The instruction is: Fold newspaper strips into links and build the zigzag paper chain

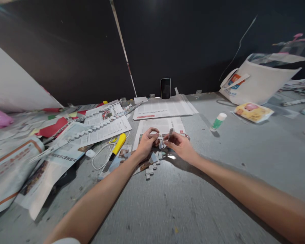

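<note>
The small folded paper piece (162,138) between both hands is too small to make out; newspaper print (165,109) is unreadable; the bag (259,83) blurs towards the right edge.

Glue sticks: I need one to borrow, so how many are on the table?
1. A green glue stick with a white cap lies on the grey table, right of the newspapers; more may be hidden under the papers at left.
</note>
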`<move>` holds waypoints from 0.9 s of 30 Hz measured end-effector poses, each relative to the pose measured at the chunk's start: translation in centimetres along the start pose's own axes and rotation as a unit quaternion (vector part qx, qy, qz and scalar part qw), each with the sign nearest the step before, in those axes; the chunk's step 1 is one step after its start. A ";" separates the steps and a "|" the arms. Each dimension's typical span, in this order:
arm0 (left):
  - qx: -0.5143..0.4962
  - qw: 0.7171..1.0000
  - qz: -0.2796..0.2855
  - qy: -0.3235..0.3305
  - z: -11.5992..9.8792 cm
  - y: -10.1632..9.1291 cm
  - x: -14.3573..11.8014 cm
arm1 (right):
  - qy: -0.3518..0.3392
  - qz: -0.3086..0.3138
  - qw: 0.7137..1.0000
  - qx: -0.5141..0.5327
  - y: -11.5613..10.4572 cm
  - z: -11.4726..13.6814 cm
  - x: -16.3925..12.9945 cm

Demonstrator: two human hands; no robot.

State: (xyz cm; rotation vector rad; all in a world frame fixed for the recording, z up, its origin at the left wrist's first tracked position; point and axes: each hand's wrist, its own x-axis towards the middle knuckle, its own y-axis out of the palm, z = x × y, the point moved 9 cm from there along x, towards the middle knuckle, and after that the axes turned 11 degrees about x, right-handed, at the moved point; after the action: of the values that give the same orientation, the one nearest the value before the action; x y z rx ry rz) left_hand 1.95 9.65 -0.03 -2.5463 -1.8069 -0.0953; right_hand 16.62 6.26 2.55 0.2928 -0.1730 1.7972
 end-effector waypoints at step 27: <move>0.207 0.970 0.126 0.017 -1.8 3.2 -1.1 | -0.088 -0.089 0.985 -0.120 -1.9 1.1 -0.4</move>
State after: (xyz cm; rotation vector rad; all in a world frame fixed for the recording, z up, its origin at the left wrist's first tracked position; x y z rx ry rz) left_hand 4.58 7.49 1.75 -2.4194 -1.3049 0.2184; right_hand 18.73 6.01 3.42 0.2852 -0.4714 1.5551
